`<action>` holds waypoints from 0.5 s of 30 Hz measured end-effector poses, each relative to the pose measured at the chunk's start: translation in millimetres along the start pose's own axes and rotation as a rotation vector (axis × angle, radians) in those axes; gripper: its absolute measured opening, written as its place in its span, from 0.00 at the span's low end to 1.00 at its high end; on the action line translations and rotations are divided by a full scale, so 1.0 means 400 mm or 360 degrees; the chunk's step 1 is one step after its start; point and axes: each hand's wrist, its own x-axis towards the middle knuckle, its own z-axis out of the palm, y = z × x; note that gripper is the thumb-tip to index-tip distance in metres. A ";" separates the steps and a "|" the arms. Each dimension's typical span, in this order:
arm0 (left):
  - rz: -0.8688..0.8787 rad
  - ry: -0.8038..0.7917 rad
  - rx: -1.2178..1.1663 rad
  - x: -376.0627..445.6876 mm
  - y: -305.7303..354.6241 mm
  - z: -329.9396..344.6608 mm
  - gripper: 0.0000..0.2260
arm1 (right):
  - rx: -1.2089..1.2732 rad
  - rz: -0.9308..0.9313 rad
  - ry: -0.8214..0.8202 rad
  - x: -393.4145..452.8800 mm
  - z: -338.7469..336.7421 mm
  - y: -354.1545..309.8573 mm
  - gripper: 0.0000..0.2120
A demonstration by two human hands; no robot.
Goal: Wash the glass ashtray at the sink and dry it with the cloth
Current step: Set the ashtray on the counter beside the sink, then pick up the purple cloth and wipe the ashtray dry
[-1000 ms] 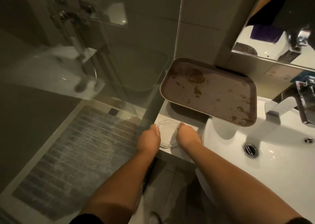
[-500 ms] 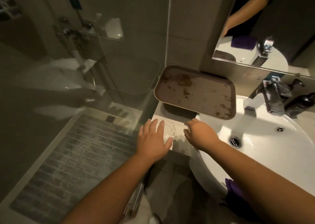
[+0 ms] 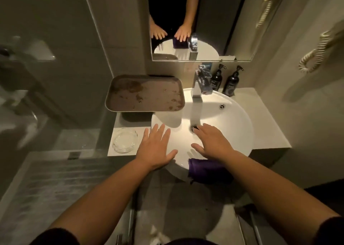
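Note:
The clear glass ashtray (image 3: 125,140) sits on the white counter, left of the round white sink (image 3: 236,125). My left hand (image 3: 155,147) hovers flat over the sink's left rim, fingers spread, holding nothing, just right of the ashtray. My right hand (image 3: 211,142) is spread open over the basin near the drain (image 3: 194,128). A purple cloth (image 3: 204,170) hangs over the sink's front rim, partly under my right wrist. The chrome faucet (image 3: 200,85) stands at the back of the sink.
A brown stained tray (image 3: 145,93) rests behind the ashtray, overlapping the sink's back left rim. Two dark pump bottles (image 3: 225,81) stand behind the faucet. A mirror (image 3: 201,21) hangs above. A glass shower screen (image 3: 55,77) is to the left.
Both hands let go of the ashtray, which stays on the counter, and moved right over the sink with fingers spread. The view has swung right to centre on the basin.

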 end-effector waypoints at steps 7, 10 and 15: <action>0.0225 -0.0086 -0.0103 0.002 0.129 0.016 0.38 | 0.0168 0.0077 -0.0144 -0.127 0.045 0.105 0.32; 0.0420 -0.0146 -0.0064 -0.013 0.185 0.046 0.38 | 0.0292 -0.0009 -0.0258 -0.171 0.069 0.133 0.35; 0.0525 -0.0213 0.0036 -0.027 0.255 0.075 0.41 | 0.0293 -0.0315 -0.0311 -0.198 0.103 0.141 0.36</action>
